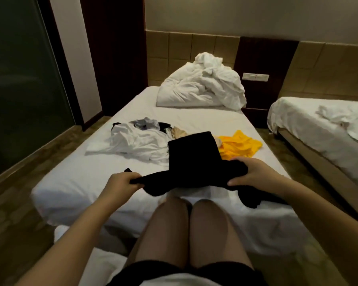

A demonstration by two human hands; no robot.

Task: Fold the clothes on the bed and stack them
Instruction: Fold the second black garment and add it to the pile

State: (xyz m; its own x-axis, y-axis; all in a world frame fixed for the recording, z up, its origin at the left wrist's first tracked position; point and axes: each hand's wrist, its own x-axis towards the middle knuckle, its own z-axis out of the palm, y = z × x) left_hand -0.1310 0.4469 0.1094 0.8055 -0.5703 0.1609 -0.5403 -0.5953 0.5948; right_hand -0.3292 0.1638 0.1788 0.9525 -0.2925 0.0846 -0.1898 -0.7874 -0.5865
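A black garment (192,159) stretches from the middle of the white bed (74,182) toward me. My left hand (123,182) grips its near left edge in a fist. My right hand (250,174) holds its bunched near right part, fingers curled round the cloth, and a black end hangs over the bed's front edge. Behind it lie a crumpled white garment (132,141), a small grey piece (145,123), a beige piece (179,132) and a yellow garment (239,145), all loose and unfolded.
A heap of white bedding (203,85) fills the head of the bed. A second bed (322,124) stands to the right across a narrow aisle. A dark glass panel (19,79) is on the left. My knees (190,223) are against the bed's foot.
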